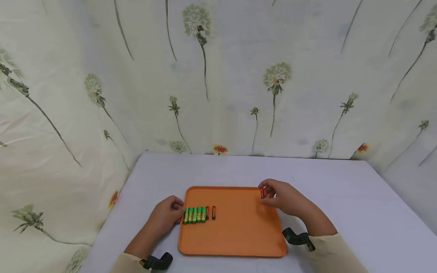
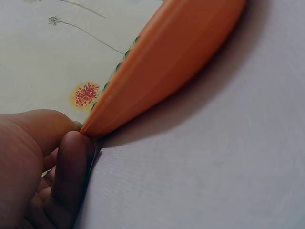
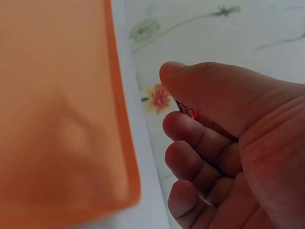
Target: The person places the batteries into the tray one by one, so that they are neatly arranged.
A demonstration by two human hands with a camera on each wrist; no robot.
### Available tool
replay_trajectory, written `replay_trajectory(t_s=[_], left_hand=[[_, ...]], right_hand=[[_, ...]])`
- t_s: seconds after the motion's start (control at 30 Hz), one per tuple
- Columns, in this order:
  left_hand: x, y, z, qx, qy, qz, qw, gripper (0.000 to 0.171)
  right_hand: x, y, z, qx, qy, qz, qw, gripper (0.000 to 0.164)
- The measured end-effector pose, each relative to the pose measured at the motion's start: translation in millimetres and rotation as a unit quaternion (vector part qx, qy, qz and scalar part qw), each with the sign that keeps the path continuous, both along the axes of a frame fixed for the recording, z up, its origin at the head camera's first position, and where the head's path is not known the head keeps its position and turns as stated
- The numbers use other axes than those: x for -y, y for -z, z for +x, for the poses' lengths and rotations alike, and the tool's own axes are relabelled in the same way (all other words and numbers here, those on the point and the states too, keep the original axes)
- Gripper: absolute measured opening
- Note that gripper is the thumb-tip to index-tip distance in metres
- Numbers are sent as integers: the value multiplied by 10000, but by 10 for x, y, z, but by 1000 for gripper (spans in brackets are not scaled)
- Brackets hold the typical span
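Note:
My right hand (image 1: pixel 285 195) pinches a red battery (image 1: pixel 262 193) upright between thumb and fingers, over the far right corner of the orange tray (image 1: pixel 239 235). Most of this battery hides behind the thumb in the right wrist view, where only its red end (image 3: pixel 194 114) shows. At the tray's left side, my left hand (image 1: pixel 166 211) pinches the rim, its thumb right at the end of a row of green batteries (image 1: pixel 194 215). The left wrist view shows thumb and forefinger meeting on the tray's edge (image 2: pixel 90 129). Beside the row stand two red batteries, one (image 1: pixel 207 212) close against it, another (image 1: pixel 213 212) slightly apart.
The tray lies on a white-covered table (image 1: pixel 327 182). A cloth with printed dandelions (image 1: pixel 277 77) hangs behind and to the left. Dark wrist devices sit below the left hand (image 1: pixel 158 261) and the right hand (image 1: pixel 297 238).

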State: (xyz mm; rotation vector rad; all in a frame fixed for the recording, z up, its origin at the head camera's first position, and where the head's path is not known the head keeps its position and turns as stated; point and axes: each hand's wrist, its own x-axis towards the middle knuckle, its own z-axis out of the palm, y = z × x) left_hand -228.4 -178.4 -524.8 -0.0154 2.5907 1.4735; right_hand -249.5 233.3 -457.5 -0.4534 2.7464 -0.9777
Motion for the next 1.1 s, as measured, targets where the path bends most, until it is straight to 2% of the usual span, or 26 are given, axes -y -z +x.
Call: replay_trajectory(t_s=[0.3,0.5,0.63,0.87,1.1], left_hand=[[-31,37,6,73,15,155,9999,19],[6,86,35,139,5,136,9998,18],[31,57,37,52,32,67,10000,17],[48,-2,51,29,74,36,10000,18],[27,-11,24,19,85,37,10000,18]], right_hand=[[300,74,-125,14,-389,-13,9992,43],[503,129,-142,250,-562,-63,9981,45],[629,137,-138,302,-688,-102,9971,46],[848,218,-125,197,-937,230,9951,44],[1000,260,-111,197,-1200,112,9925,42]])
